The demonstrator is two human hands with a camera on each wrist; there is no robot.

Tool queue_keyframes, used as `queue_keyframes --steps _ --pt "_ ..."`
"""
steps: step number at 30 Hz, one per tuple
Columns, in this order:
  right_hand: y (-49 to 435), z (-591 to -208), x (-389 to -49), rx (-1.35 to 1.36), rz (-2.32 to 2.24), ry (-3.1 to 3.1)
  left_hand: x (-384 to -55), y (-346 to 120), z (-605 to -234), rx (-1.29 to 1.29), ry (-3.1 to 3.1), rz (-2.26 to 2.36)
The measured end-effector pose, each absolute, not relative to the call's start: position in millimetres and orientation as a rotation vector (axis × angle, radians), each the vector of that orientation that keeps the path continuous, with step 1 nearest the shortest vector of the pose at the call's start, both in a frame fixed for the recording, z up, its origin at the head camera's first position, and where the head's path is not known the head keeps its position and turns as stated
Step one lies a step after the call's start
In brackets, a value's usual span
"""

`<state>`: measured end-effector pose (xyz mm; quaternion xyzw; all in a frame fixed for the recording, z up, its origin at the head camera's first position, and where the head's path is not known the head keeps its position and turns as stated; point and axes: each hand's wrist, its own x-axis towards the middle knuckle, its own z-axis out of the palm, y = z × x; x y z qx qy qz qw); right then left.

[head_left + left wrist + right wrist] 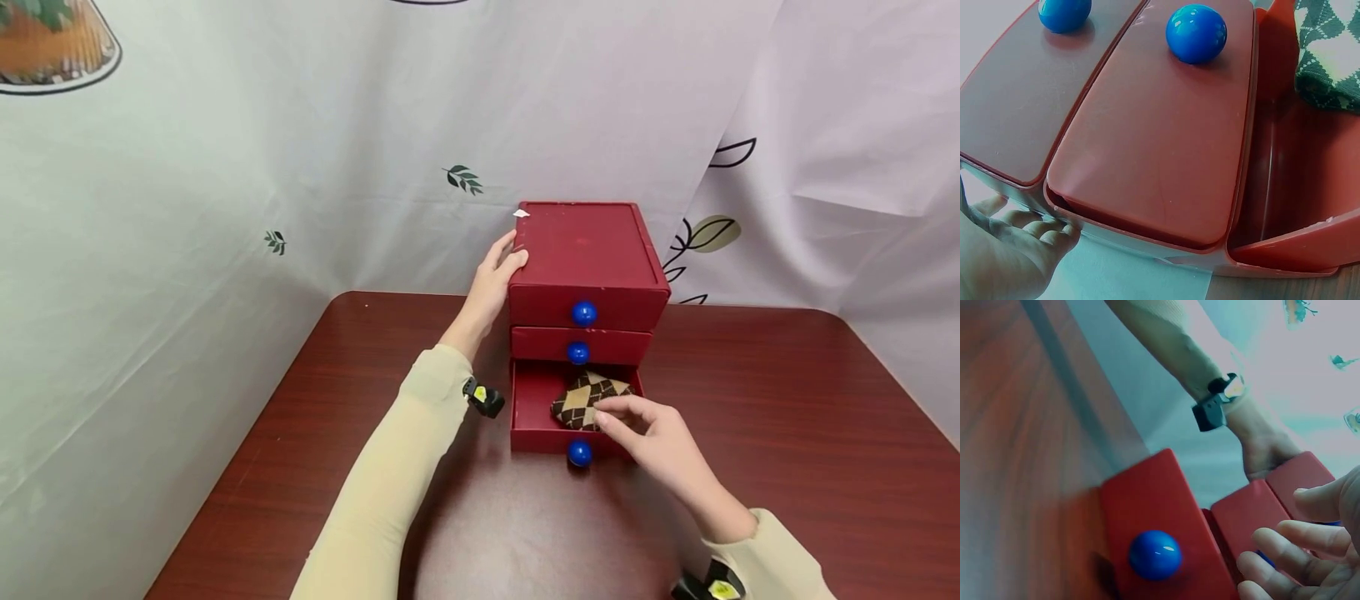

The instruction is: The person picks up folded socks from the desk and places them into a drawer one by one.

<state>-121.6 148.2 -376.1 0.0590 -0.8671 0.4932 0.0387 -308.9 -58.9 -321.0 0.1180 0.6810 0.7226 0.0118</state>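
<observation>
A small red drawer cabinet (pixel 581 246) stands on the table, its bottom drawer (pixel 536 442) pulled out. In that drawer lies a folded argyle cloth (pixel 577 404) in brown and tan; its kind is unclear. The left wrist view shows part of the cloth (pixel 1332 59) too. My left hand (pixel 486 296) rests against the cabinet's left side, thumb at the top edge. Over the drawer's right side hovers my right hand (pixel 663 437), thumb and forefinger near the cloth. In the right wrist view the right hand's fingers (pixel 1297 553) are loosely bent, with nothing visible between them.
Each drawer front carries a round blue knob, such as the lowest one (pixel 579 453). The upper drawers are closed. Dark reddish wood forms the table (pixel 360 400). A pale printed curtain (pixel 375 125) hangs behind the cabinet.
</observation>
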Motion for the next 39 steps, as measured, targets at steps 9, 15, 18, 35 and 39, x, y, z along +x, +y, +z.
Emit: queue_keyframes --steps 9,15,18,35,39 --pt "151 -397 -105 0.292 2.050 -2.595 -308 -59 -321 0.366 2.126 2.241" --pt "152 -416 -102 0.117 2.304 -2.591 -309 -60 -321 0.360 2.119 2.242" --pt "151 -424 -103 0.030 2.414 -2.572 -308 -60 -321 0.357 2.123 2.238" --pt "135 -435 -112 -0.092 2.959 -2.209 -309 -59 -322 0.353 2.131 2.236" --pt "131 -434 -116 -0.142 2.979 -2.167 -309 -60 -322 0.356 2.128 2.240"
